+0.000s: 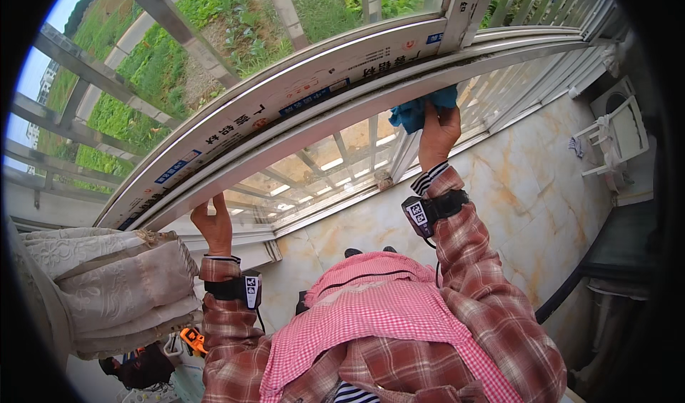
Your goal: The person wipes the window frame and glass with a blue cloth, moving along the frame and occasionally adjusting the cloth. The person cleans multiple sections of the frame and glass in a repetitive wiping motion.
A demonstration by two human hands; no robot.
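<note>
The right hand (438,133) presses a blue cloth (422,110) onto the window frame (300,128) to wipe it, while the left hand (214,226) grips the frame's lower edge for support.

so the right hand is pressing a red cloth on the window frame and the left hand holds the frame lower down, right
Not quite: the cloth is blue, not red. The head view shows the right hand pressing it against the window frame, while the left hand holds the frame lower down, as you said.
</note>
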